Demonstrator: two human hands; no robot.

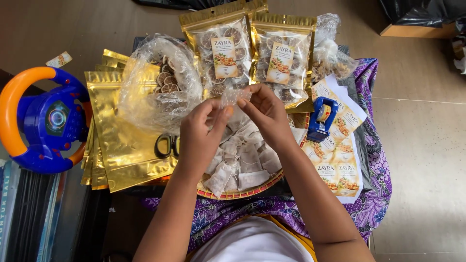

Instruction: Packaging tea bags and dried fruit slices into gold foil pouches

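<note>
Sachet (232, 96), small, clear and crinkled, is pinched between both hands above a woven tray (252, 190). Left hand (201, 133) grips its near-left edge with thumb and fingertips closed on the plastic; right hand (264, 114) grips the other edge the same way, so the two hands almost touch. Below them the tray is heaped with pale filter bags (242, 162). Scissors (166, 144) with black handles lie just left of the left hand, on a stack of empty gold pouches (114, 145). On that stack also rests a loose clear bag (155, 82) with dried slices inside. Beyond the hands stand two filled gold pouches (257, 56), side by side, with labelled clear windows. A blue tape dispenser (323, 118) sits right of the right hand, on sheets of labels (340, 160). A blue and orange toy steering wheel (41, 119) lies at far left. Purple cloth (374, 184) covers the lap beneath.
</note>
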